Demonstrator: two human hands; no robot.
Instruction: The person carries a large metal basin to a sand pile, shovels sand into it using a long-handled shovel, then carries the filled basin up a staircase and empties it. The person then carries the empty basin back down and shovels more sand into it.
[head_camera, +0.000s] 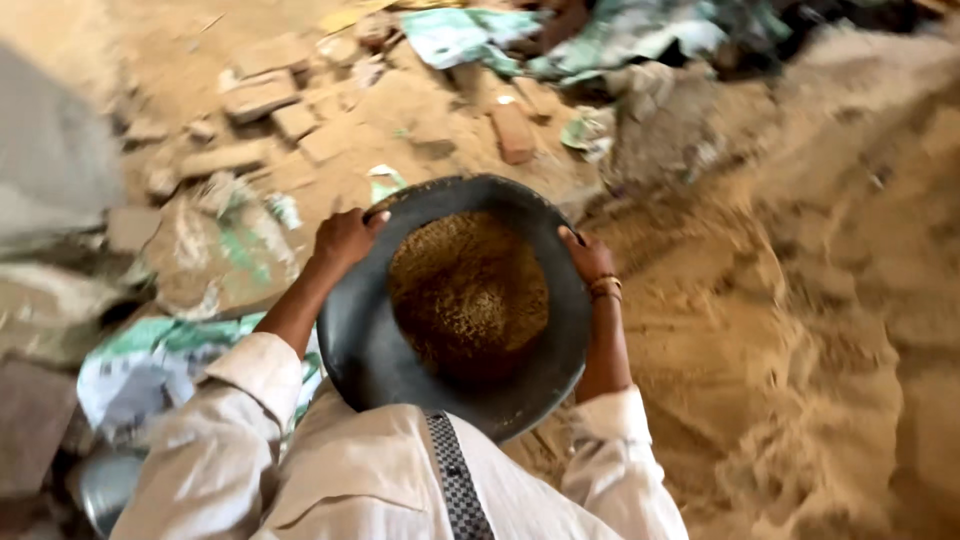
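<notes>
Far to the left of the left hand, a grey slab (45, 160) is lying at the edge of the view, and below it, by the left sleeve (225, 420), crumpled green-and-white sacks (150, 355) are spreading over the ground. Above that hand, broken bricks (262, 95) are sitting scattered in the sand, well apart from it. The left hand (345, 238) is gripping the upper left rim of a black pan (365, 340) — fingers curled over the edge, thumb lying along it. The pan is being held between the two hands, just in front of the person's chest, tilted a little toward the body. A mound of brown sand (468, 295) is filling its middle, leaving the dark wall bare all around. The right hand (588, 255) is clasping the right rim, fingers closed on the edge, with bangles (605, 288) circling the wrist just below it. Beyond the pan, further sacks (560, 40) are lying crumpled, well away from both hands. To the right of the right hand, a big heap of loose sand (810, 300) is sloping away — blurred, so its surface detail cannot be told.
</notes>
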